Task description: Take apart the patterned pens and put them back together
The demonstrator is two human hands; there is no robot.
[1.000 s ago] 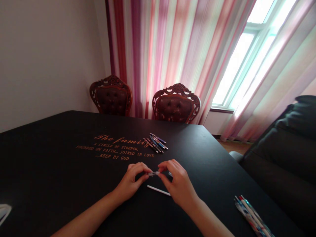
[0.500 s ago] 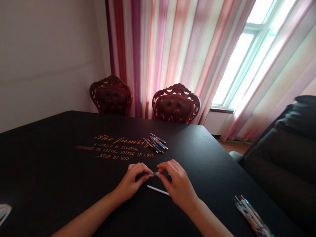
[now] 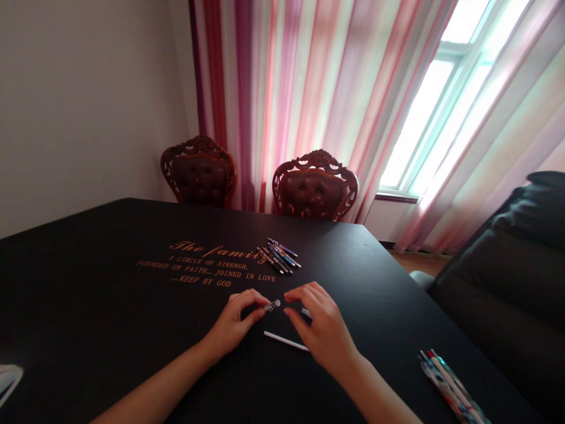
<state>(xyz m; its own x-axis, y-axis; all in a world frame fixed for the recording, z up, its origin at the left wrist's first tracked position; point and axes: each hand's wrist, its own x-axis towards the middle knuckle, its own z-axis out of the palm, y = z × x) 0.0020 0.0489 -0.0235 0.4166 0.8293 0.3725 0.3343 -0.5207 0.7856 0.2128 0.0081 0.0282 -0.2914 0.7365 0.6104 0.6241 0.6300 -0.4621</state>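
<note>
My left hand (image 3: 237, 318) pinches a short, clear pen piece (image 3: 272, 305) with a whitish round end between thumb and fingers. Just right of that end is my right hand (image 3: 320, 323), its thumb and forefinger apart with nothing between the tips. Another small clear piece (image 3: 306, 312) shows in the gap behind those fingers; whether it lies on the table or touches the hand I cannot tell. A thin white stick (image 3: 285, 340), like a pen refill, lies on the table below, its right end by my right hand.
Several patterned pens (image 3: 279, 257) lie in a loose pile farther back on the black table (image 3: 132, 341). More pens (image 3: 451, 386) are bunched at the near right. A white-edged object (image 3: 11, 377) is cut off at left. Two carved chairs (image 3: 315, 185) stand beyond.
My right fingers have let go of the clear pen piece and moved slightly apart to the right. The piece stays in my left hand, its whitish end now showing.
</note>
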